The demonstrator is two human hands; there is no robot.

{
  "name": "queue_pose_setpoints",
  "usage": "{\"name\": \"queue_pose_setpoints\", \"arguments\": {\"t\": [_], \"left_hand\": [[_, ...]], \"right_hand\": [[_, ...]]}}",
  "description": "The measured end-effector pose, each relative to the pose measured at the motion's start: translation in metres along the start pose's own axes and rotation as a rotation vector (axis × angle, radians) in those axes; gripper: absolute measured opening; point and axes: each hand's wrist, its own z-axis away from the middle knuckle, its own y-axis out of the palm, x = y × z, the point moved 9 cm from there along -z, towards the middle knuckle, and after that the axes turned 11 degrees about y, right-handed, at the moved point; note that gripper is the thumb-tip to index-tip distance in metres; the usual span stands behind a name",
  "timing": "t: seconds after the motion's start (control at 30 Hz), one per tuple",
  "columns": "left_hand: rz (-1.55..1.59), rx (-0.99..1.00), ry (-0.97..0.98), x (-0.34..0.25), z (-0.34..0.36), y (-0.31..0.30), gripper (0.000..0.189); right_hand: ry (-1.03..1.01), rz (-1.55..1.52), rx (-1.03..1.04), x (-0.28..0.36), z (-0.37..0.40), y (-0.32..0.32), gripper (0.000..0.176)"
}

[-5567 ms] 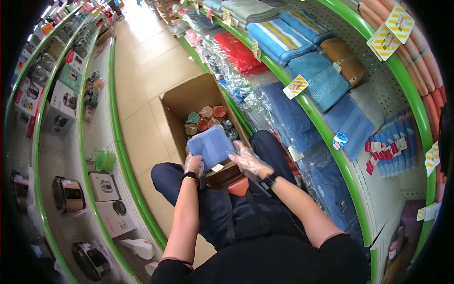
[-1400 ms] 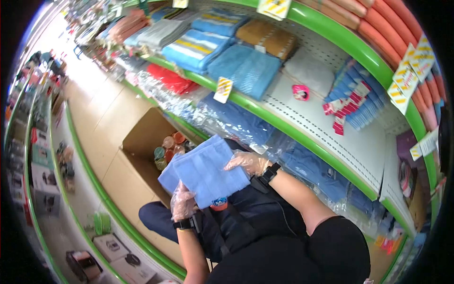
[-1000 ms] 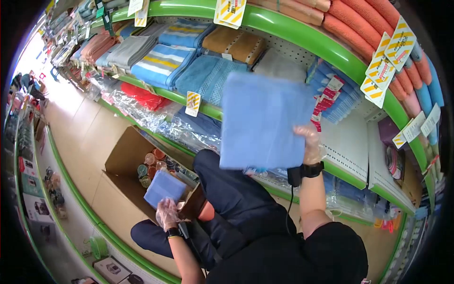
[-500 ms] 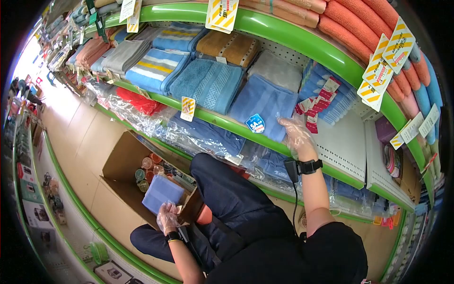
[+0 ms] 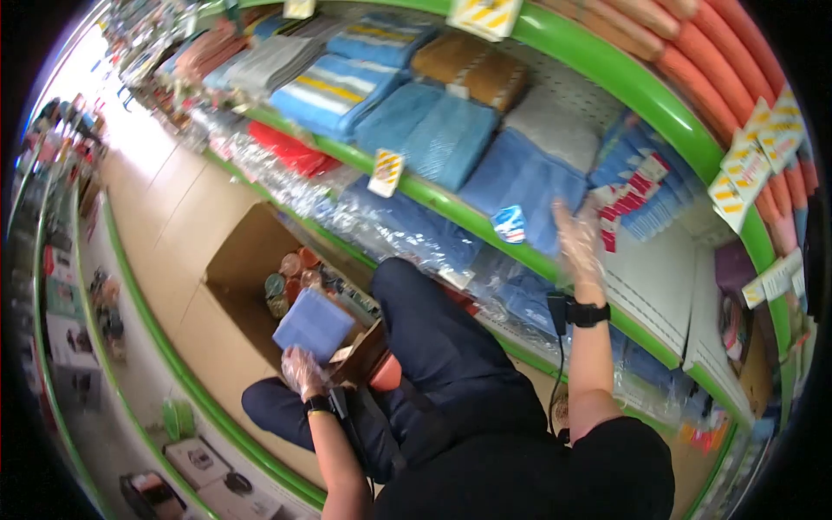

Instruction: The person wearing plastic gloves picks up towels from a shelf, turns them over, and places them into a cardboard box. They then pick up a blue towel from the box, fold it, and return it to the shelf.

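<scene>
My left hand [image 5: 303, 373], in a clear plastic glove, grips the near edge of a folded blue towel [image 5: 314, 325]. The towel is held over an open cardboard box [image 5: 238, 260]; a small white tag shows near its lower corner. My right hand [image 5: 579, 238], gloved too, lies at the right edge of a blue towel stack [image 5: 524, 186] on the shelf. Its fingers are stretched out with nothing in them. A blue-and-white label [image 5: 509, 224] hangs at the front of that stack.
Jars [image 5: 295, 270] with orange and pale lids fill part of the box. Striped towels [image 5: 338, 91], a teal towel [image 5: 429, 134] and fringed blue towels with red tags [image 5: 633, 195] line the green-edged shelf [image 5: 433, 204]. Plastic-wrapped goods [image 5: 407, 225] lie below.
The camera view has shifted, so the shelf appears farther right. My right hand's fingers have straightened along the stack's edge. The left hand still holds its towel at the box.
</scene>
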Motion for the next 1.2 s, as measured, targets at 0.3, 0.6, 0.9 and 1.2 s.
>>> {"name": "queue_pose_setpoints", "arguments": {"t": [0.3, 0.6, 0.9, 1.2], "left_hand": [[-0.31, -0.042, -0.268, -0.018, 0.0, 0.005, 0.046], [-0.536, -0.177, -0.383, -0.02, 0.013, -0.007, 0.039], [-0.315, -0.184, -0.35, -0.005, 0.01, -0.019, 0.015], [0.683, -0.175, -0.543, -0.04, -0.001, 0.009, 0.022]], "right_hand": [[-0.26, -0.435, -0.096, 0.09, 0.083, -0.047, 0.035], [-0.452, -0.811, 0.825, 0.167, 0.207, 0.061, 0.023], [-0.45, -0.734, 1.064, 0.16, 0.262, 0.104, 0.03], [-0.069, -0.698, 1.375, 0.086, 0.262, 0.217, 0.031]]}}
